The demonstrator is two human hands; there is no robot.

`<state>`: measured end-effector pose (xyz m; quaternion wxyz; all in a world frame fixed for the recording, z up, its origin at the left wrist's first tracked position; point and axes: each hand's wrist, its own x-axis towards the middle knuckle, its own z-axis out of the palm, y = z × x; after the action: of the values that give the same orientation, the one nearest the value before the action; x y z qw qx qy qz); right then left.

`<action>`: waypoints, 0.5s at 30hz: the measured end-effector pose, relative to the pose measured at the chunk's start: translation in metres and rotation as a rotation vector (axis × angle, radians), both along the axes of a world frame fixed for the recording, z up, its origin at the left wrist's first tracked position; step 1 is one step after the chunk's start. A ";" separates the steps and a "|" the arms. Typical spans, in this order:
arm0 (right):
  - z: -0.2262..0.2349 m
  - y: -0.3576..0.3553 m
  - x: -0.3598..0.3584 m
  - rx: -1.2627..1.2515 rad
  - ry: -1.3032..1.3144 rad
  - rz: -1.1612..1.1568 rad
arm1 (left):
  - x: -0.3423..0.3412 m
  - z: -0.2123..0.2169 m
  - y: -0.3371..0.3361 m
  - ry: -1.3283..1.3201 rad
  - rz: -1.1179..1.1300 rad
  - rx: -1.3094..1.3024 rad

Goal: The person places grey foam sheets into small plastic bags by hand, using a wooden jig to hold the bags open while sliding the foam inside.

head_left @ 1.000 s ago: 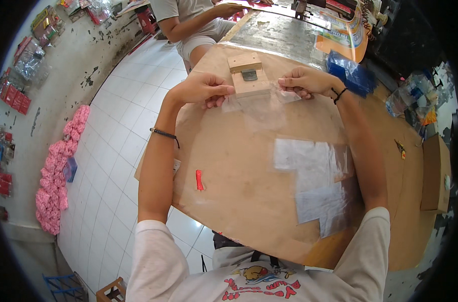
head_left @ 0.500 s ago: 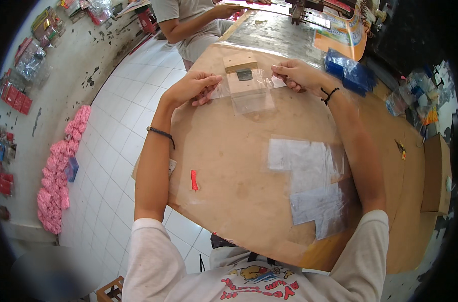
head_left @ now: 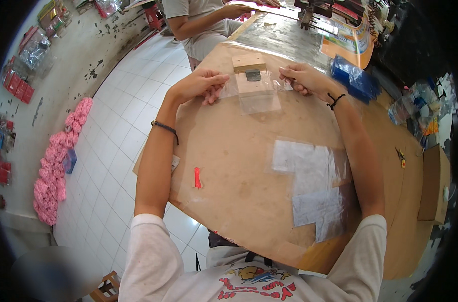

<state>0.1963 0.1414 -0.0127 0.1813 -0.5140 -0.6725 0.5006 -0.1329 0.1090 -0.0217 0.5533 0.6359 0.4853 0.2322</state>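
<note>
At the far part of the brown tabletop, my left hand (head_left: 209,86) and my right hand (head_left: 301,79) are raised on either side of a wooden block (head_left: 249,63). Each hand is closed in a pinch on an edge of clear plastic film (head_left: 261,104), which stretches between them over a flat wooden piece (head_left: 251,88). A small dark grey pad (head_left: 253,75) lies at the near side of the block. A whitish bit of the film shows by my right fingertips. Exactly where the film ends under my fingers is hard to see.
Flat pale plastic sheets (head_left: 309,173) overlap near my right forearm. A red strip (head_left: 197,177) lies left of them. Blue plastic packets (head_left: 356,80), small snips (head_left: 401,157) and a cardboard box (head_left: 434,183) are to the right. Another person (head_left: 201,25) sits at the far left.
The whole view has shifted slightly. Both hands keep nearly the same place around the wooden block, still pinching the clear film.
</note>
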 end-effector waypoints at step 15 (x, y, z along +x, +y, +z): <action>0.091 -0.040 0.033 0.629 -0.041 -0.129 | 0.003 0.013 0.007 0.247 0.386 0.921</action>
<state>0.2297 0.1019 0.0784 0.3490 -0.4843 -0.7638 0.2455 -0.1296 0.1163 -0.0088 0.1015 0.7353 0.5030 0.4428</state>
